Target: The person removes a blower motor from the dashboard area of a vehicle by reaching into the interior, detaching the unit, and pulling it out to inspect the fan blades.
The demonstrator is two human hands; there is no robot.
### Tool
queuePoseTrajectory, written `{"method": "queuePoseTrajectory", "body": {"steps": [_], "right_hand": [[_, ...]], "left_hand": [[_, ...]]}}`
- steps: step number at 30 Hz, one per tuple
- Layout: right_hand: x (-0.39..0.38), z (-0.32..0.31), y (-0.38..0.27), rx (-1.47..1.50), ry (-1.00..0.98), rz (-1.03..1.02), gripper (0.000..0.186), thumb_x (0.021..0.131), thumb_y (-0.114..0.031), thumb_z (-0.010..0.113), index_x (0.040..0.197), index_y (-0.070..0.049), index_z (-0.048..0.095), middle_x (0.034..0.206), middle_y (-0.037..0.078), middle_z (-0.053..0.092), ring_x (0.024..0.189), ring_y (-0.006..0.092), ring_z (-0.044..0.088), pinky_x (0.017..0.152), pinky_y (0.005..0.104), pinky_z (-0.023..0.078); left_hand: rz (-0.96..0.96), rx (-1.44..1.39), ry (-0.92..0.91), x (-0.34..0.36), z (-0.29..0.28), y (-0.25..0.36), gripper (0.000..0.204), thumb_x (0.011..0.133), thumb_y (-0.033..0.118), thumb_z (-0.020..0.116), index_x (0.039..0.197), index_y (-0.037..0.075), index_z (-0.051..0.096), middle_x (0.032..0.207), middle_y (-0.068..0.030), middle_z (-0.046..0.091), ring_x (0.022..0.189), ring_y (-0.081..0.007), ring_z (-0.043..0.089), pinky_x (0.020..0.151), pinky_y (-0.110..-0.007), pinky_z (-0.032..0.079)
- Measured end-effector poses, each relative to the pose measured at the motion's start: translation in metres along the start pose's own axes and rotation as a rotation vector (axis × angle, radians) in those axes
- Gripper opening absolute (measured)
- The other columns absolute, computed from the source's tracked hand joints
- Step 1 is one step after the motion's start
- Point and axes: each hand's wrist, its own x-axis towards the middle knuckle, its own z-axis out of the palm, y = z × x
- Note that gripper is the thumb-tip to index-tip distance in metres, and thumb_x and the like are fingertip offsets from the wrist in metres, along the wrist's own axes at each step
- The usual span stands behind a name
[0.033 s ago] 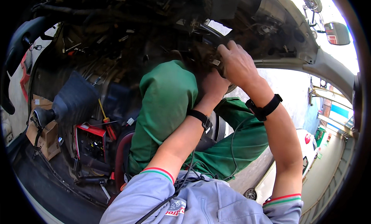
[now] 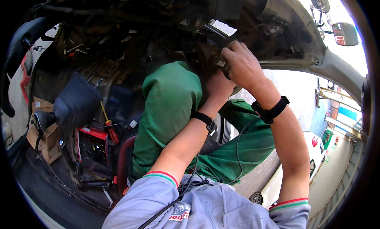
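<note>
Very little has changed in the instant between the two views: we see the fingers of the right hand (image 2: 246, 67) sitting slightly lower and more to the left, a touch more bent, while both forearms keep their places. We take this as a fine adjustment at one spot rather than a move to another. The small part with a pale face (image 2: 220, 63) lies beneath the dark underside of the dashboard (image 2: 253, 35), just beside the bent fingers of the right hand and above the left hand (image 2: 221, 84). The right fingers look narrow and curled toward it, but their tips are partly hidden, so we cannot tell whether they grip it. The left fingers fade into shade and blur, and we cannot tell how they stand either. The raised knee in green trousers (image 2: 172, 96) is near the left wrist. Well apart from both hands, on the left, we find an open red box (image 2: 93, 131), a red-handled tool (image 2: 113, 135) next to it, and a cardboard box (image 2: 47, 144).
</note>
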Motion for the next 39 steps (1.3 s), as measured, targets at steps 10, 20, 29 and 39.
{"method": "queuePoseTrajectory", "body": {"steps": [10,20,29,39], "right_hand": [[0.001,0.007,0.002,0.124,0.077,0.040,0.024,0.083,-0.006,0.061,0.106,-0.001,0.059,0.099,0.022,0.063,0.091,0.0392,0.065,0.079,0.0481,0.054],[-0.004,0.009,0.013,0.305,0.163,0.025,0.021,0.075,0.001,0.059,0.095,-0.001,0.063,0.091,0.019,0.061,0.089,0.0417,0.061,0.077,0.0479,0.050],[-0.016,-0.004,0.023,0.653,0.355,0.360,0.017,0.075,-0.006,0.067,0.092,-0.001,0.069,0.082,0.015,0.067,0.074,0.0336,0.064,0.071,0.0389,0.052],[-0.109,0.021,0.073,1.929,0.641,0.862,0.016,0.080,-0.001,0.056,0.095,-0.006,0.059,0.089,0.007,0.059,0.083,0.0193,0.063,0.067,0.0342,0.052]], "left_hand": [[0.017,-0.006,0.022,0.002,0.004,-0.003,0.051,0.085,0.048,0.067,0.105,0.001,0.062,0.094,-0.0217,0.073,0.092,-0.0399,0.071,0.082,-0.048,0.058],[-0.010,-0.019,0.030,0.001,0.003,-0.002,0.054,0.080,0.049,0.072,0.107,0.004,0.062,0.097,-0.0224,0.073,0.095,-0.0396,0.071,0.084,-0.048,0.057],[-0.042,0.020,0.043,0.002,0.006,-0.005,0.077,0.071,0.065,0.078,0.112,0.002,0.062,0.099,-0.0216,0.073,0.096,-0.0396,0.070,0.085,-0.049,0.056],[-0.037,-0.045,0.027,-0.005,0.003,-0.013,0.083,0.070,0.064,0.080,0.119,-0.001,0.063,0.109,-0.0240,0.071,0.104,-0.0398,0.068,0.090,-0.045,0.055]]}}
